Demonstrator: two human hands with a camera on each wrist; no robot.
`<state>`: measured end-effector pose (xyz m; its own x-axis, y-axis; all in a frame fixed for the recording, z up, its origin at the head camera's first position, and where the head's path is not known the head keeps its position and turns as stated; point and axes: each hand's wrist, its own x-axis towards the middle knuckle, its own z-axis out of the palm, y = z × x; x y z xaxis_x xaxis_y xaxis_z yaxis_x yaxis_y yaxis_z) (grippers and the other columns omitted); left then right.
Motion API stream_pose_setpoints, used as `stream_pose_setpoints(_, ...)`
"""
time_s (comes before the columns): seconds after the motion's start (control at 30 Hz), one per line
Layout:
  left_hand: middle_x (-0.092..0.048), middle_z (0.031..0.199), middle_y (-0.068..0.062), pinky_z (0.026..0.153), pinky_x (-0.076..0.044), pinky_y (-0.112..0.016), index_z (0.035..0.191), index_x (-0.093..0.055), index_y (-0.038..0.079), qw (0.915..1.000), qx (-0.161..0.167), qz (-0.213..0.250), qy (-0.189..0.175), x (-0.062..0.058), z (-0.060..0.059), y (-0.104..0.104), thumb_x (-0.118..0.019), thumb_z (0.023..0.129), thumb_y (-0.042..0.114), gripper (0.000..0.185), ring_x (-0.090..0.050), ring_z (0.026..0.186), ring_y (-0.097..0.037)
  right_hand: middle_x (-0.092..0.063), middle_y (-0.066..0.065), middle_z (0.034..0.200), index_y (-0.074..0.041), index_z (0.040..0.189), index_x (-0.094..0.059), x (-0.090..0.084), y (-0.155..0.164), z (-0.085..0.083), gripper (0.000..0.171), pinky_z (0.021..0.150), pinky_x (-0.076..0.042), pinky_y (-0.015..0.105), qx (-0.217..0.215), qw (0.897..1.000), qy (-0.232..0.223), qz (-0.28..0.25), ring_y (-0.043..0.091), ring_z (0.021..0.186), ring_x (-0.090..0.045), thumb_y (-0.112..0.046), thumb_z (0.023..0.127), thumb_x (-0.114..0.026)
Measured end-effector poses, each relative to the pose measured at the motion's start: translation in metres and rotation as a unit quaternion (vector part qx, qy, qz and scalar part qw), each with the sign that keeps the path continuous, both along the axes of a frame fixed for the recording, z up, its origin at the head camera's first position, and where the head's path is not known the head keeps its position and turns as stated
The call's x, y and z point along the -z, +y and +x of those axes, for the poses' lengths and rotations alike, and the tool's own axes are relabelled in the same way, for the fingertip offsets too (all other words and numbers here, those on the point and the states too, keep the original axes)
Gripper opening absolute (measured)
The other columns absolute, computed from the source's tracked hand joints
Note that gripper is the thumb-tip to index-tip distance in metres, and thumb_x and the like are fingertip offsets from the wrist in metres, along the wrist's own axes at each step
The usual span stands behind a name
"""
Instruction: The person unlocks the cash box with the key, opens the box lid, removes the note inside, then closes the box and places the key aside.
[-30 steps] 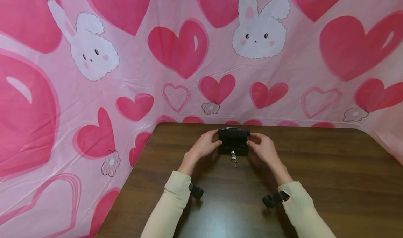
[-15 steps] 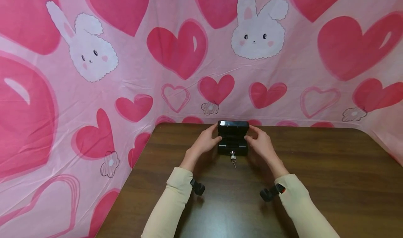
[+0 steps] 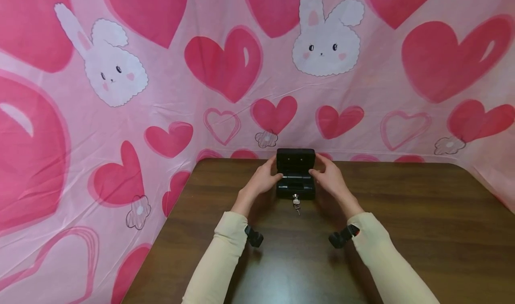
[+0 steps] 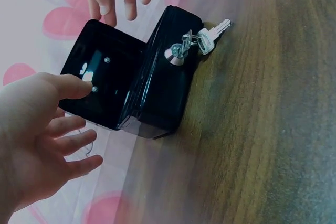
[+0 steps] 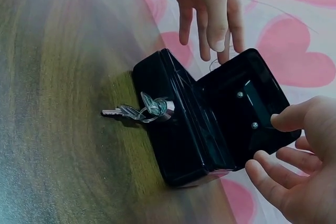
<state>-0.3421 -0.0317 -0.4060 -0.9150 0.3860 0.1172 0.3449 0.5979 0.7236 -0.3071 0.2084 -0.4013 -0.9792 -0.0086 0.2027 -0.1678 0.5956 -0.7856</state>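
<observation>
A small black metal cash box [image 3: 296, 191] stands on the table with its lid [image 3: 295, 160] raised upright, the inner face toward me. A key ring with keys [image 5: 123, 111] hangs from the lock [image 4: 176, 54] on its front. My left hand [image 3: 263, 179] is at the lid's left side, thumb in front and fingers loosely spread toward the back. At the right side my right hand [image 3: 329, 179] mirrors it, fingers relaxed, fingertips right at the lid's edge. Two round rivets [image 5: 254, 125] show inside the lid. The depth of the box is mostly hidden.
The brown wooden table [image 3: 402, 228] ends just behind the box. Pink cloth [image 3: 225, 22] with hearts and rabbits hangs behind and along the left. A thin wire handle [image 4: 88, 145] shows behind the lid.
The lid has swung up and back from partly raised to upright, both hands following it at its sides. The box and the hanging keys have stayed in place.
</observation>
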Motion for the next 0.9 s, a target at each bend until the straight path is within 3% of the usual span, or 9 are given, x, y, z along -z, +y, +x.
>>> stream_pose_setpoints(0.3,-0.039,0.157,-0.018,0.118,-0.032,-0.043,0.157,-0.024,0.002,1.0,-0.006,-0.006,0.002,-0.0009,-0.0019,0.0022,-0.06,0.097,0.018,0.072,-0.041,0.143,-0.03,-0.046,0.026,0.146,-0.001,0.153,-0.032,0.0019,-0.0025,-0.0072,0.069,0.062,-0.051,0.024,-0.004,1.0,-0.008,-0.01,0.021,0.075,-0.064,-0.016,0.094,-0.064)
stream_pose_setpoints(0.67,-0.039,0.157,-0.015,0.118,-0.032,-0.044,0.157,-0.026,0.005,0.9997,-0.017,0.007,-0.013,-0.0011,-0.0034,0.0038,-0.063,0.096,0.018,0.072,-0.039,0.144,-0.028,-0.044,0.025,0.148,-0.002,0.152,-0.033,0.0052,-0.0048,-0.0102,0.067,0.062,-0.051,0.022,-0.008,0.999,-0.018,-0.038,0.028,0.086,-0.065,-0.013,0.094,-0.064)
stream_pose_setpoints(0.9,-0.04,0.157,-0.015,0.119,-0.031,-0.043,0.156,-0.028,0.007,1.0,-0.006,0.001,-0.001,-0.0009,-0.0017,0.0015,-0.063,0.096,0.019,0.07,-0.039,0.145,-0.028,-0.044,0.025,0.148,-0.002,0.151,-0.034,0.0046,0.0006,-0.0084,0.066,0.062,-0.052,0.023,-0.017,0.999,-0.008,-0.039,0.025,0.088,-0.065,-0.013,0.094,-0.064)
